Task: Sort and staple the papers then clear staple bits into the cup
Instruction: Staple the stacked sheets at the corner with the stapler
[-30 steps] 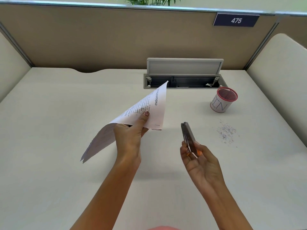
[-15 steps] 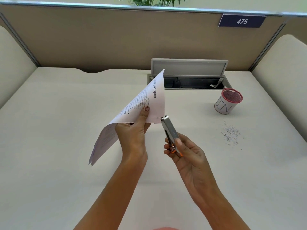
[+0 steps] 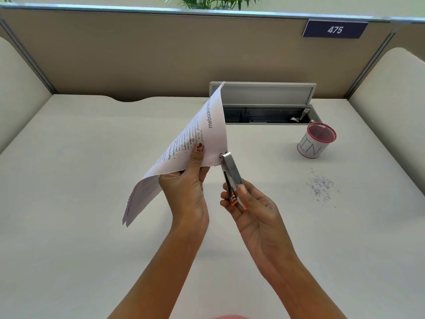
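Observation:
My left hand (image 3: 187, 189) holds a sheaf of printed papers (image 3: 202, 132) up above the desk, thumb on the top sheet, the pages curling down to the left. A small silver stapler (image 3: 231, 174) with an orange end is gripped in my right hand (image 3: 250, 208). Its jaws sit over the lower right corner of the papers. At the right of the desk stands a white cup (image 3: 316, 142) with a red rim and a mesh inside. In front of the cup lies a scatter of staple bits (image 3: 320, 186).
An open cable hatch (image 3: 264, 104) with a raised grey lid is set into the cream desk (image 3: 80, 180) behind the papers. Beige partition walls enclose the desk on three sides. A sign reading 475 (image 3: 334, 29) hangs at the upper right.
My right hand has carried the stapler left and up from open air until its jaws reach the corner of the papers. The papers have tipped a little more upright.

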A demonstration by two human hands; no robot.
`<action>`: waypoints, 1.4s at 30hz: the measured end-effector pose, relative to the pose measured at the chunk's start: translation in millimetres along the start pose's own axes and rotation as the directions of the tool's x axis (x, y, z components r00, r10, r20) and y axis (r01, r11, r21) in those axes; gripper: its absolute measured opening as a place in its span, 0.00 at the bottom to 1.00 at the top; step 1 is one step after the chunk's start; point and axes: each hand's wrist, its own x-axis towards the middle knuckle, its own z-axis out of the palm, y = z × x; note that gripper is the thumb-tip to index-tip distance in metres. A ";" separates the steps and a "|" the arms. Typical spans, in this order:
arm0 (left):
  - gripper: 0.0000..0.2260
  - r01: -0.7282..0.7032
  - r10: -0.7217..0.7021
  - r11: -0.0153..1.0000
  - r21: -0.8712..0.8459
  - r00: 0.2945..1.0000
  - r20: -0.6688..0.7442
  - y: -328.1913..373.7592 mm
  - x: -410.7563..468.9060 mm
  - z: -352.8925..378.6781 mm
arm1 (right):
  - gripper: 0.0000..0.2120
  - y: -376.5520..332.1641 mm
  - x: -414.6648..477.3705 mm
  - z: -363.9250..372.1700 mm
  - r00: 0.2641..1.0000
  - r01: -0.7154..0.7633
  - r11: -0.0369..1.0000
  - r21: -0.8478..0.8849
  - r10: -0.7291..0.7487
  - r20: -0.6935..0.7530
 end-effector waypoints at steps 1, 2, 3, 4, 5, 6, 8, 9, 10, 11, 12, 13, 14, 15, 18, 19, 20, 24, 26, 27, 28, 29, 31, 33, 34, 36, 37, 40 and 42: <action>0.19 -0.004 0.003 1.000 0.002 1.000 0.003 -1.0 -0.8 -0.4 | 0.17 0.3 0.2 0.5 1.000 0.000 1.000 0.013 0.000 0.007; 0.21 -0.003 0.003 1.000 0.015 1.000 0.004 -2.3 -1.3 -0.8 | 0.16 0.8 1.0 0.8 1.000 0.002 1.000 0.023 -0.002 0.010; 0.21 0.001 -0.001 0.999 0.036 1.000 0.002 -4.0 -1.6 -1.4 | 0.15 1.2 2.0 1.1 1.000 0.006 1.000 0.030 -0.006 0.006; 0.20 0.009 -0.008 0.998 0.060 1.000 -0.005 -5.9 -1.7 -1.8 | 0.15 1.6 3.4 1.1 1.000 0.010 0.999 0.034 -0.010 -0.005; 0.19 0.018 -0.017 0.997 0.080 1.000 -0.020 -8.1 -1.2 -2.4 | 0.16 2.4 4.6 0.8 1.000 0.013 0.999 0.038 -0.012 -0.017; 0.17 0.025 -0.021 0.995 0.096 0.999 -0.040 -10.3 -0.3 -3.2 | 0.16 3.3 5.7 0.1 1.000 0.013 0.999 0.040 -0.012 -0.025; 0.15 0.023 -0.014 0.993 0.117 0.997 -0.081 -14.6 2.7 -4.7 | 0.16 5.4 6.0 -2.8 0.999 0.000 0.999 0.038 0.002 -0.049; 0.15 0.016 -0.003 0.992 0.128 0.995 -0.096 -16.6 4.5 -5.3 | 0.16 6.7 5.4 -5.2 0.998 -0.012 0.999 0.037 0.015 -0.061; 0.15 0.004 0.011 0.990 0.141 0.994 -0.106 -18.7 6.4 -6.0 | 0.15 8.2 4.6 -7.3 0.997 -0.026 0.999 0.035 0.029 -0.071; 0.15 -0.009 0.026 0.988 0.154 0.994 -0.110 -20.9 8.0 -6.8 | 0.15 9.8 3.7 -9.1 0.996 -0.041 0.999 0.033 0.043 -0.081; 0.15 -0.021 0.040 0.987 0.162 0.993 -0.110 -22.6 9.0 -7.2 | 0.15 11.6 2.8 -10.6 0.994 -0.056 0.998 0.034 0.059 -0.089; 0.15 -0.031 0.049 0.986 0.165 0.993 -0.108 -24.7 9.7 -7.7 | 0.15 13.4 2.3 -11.8 0.992 -0.072 0.997 0.037 0.076 -0.097; 0.15 -0.038 0.055 0.986 0.165 0.993 -0.105 -26.5 9.9 -8.1 | 0.15 14.8 2.0 -12.5 0.990 -0.088 0.995 0.039 0.091 -0.103; 0.16 -0.043 0.060 0.985 0.164 0.993 -0.101 -28.5 9.8 -8.6 | 0.16 15.9 1.9 -12.9 0.989 -0.100 0.994 0.041 0.103 -0.108; 0.14 -0.043 0.056 0.986 0.162 0.995 -0.080 -35.0 7.8 -10.6 | 0.17 16.8 4.0 -15.4 0.986 -0.109 0.992 0.056 0.115 -0.122; 0.14 -0.044 0.057 0.985 0.166 0.996 -0.073 -37.0 7.5 -11.2 | 0.16 16.7 5.2 -15.9 0.986 -0.105 0.992 0.065 0.113 -0.126; 0.13 -0.046 0.058 0.985 0.167 0.996 -0.069 -38.5 7.2 -11.6 | 0.16 16.8 6.5 -16.4 0.986 -0.101 0.992 0.072 0.109 -0.129; 0.12 -0.046 0.057 0.987 0.156 0.996 -0.071 -42.8 6.9 -11.0 | 0.16 17.9 11.5 -17.7 0.987 -0.091 0.992 0.089 0.101 -0.122; 0.09 -0.043 0.054 0.985 0.167 0.997 -0.063 -44.9 6.2 -10.0 | 0.16 18.8 13.5 -18.5 0.988 -0.085 0.992 0.098 0.096 -0.117; 0.08 -0.043 0.054 0.984 0.175 0.997 -0.061 -45.9 6.4 -9.9 | 0.16 19.4 14.4 -18.8 0.989 -0.081 0.992 0.101 0.093 -0.114; 0.08 -0.040 0.052 0.983 0.179 0.997 -0.061 -46.7 6.7 -9.9 | 0.16 20.6 15.1 -19.5 0.990 -0.076 0.992 0.101 0.087 -0.112; 0.07 -0.036 0.049 0.982 0.187 0.997 -0.067 -47.8 7.8 -10.3 | 0.16 22.0 16.0 -20.4 0.991 -0.068 0.993 0.097 0.079 -0.112; 0.10 -0.024 0.046 0.975 0.222 0.994 -0.095 -51.8 11.0 -11.2 | 0.17 26.5 18.1 -24.2 0.990 -0.043 0.996 0.075 0.053 -0.128; 0.13 -0.011 0.047 0.960 0.280 0.991 -0.125 -57.8 13.9 -11.4 | 0.17 31.7 20.7 -29.4 0.987 -0.001 1.000 0.015 0.004 -0.158; 0.14 0.002 0.043 0.951 0.310 0.989 -0.139 -61.3 15.0 -11.8 | 0.17 34.3 22.2 -32.5 0.984 0.020 0.999 -0.028 -0.025 -0.177; 0.12 0.044 0.019 0.925 0.376 0.986 -0.163 -69.2 17.5 -12.6 | 0.17 40.0 24.6 -38.3 0.973 0.052 0.991 -0.123 -0.078 -0.217; 0.08 0.071 0.002 0.911 0.407 0.984 -0.176 -73.8 19.2 -13.3 | 0.16 43.1 26.0 -41.6 0.965 0.058 0.983 -0.177 -0.101 -0.242; 0.04 0.160 -0.057 0.871 0.465 0.972 -0.227 -86.7 22.1 -14.0 | 0.12 52.7 31.1 -54.0 0.933 0.071 0.937 -0.342 -0.184 -0.309; 0.05 0.203 -0.090 0.855 0.477 0.964 -0.249 -94.7 23.9 -15.1 | 0.11 56.8 33.8 -61.7 0.919 0.079 0.909 -0.410 -0.226 -0.323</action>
